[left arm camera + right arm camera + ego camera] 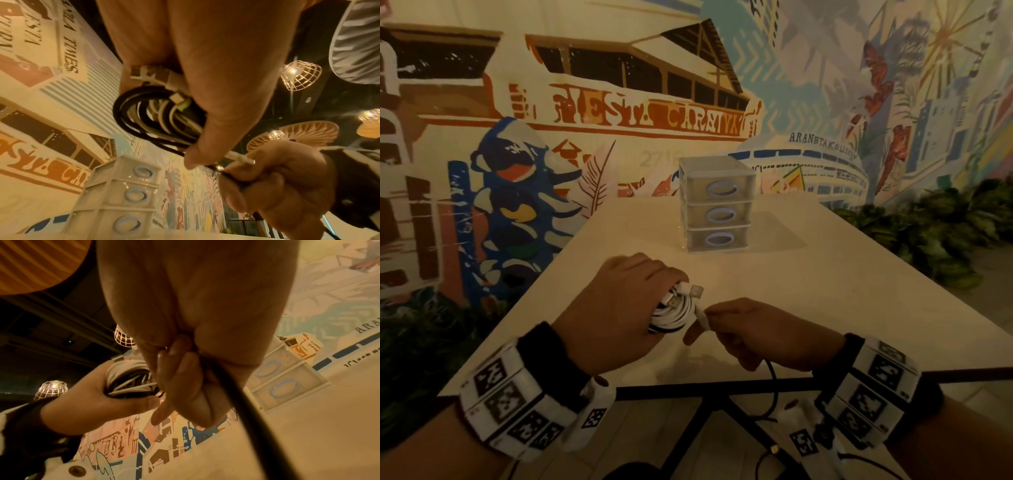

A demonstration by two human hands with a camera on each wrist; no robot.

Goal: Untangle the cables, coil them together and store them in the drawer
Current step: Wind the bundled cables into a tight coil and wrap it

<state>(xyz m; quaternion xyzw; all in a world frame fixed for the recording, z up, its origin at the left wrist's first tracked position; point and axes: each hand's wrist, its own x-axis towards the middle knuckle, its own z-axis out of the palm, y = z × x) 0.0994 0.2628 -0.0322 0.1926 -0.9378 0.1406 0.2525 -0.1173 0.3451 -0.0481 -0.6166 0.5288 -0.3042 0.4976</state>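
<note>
My left hand (619,308) grips a coil of white and black cables (674,313) just above the table's near part; USB plugs (693,290) stick out past the fingers. In the left wrist view the coil (152,116) sits under my thumb. My right hand (750,329) pinches a white cable end (703,320) beside the coil and also holds a black cable (244,402) that trails down past the table's front edge (774,380). A small clear three-drawer unit (717,205) stands farther back on the table, all its drawers pushed in.
The pale table (825,291) runs away from me toward a painted mural wall (585,120). Green plants (945,229) lie to the right. A black table frame (688,421) shows below the front edge, over a tiled floor.
</note>
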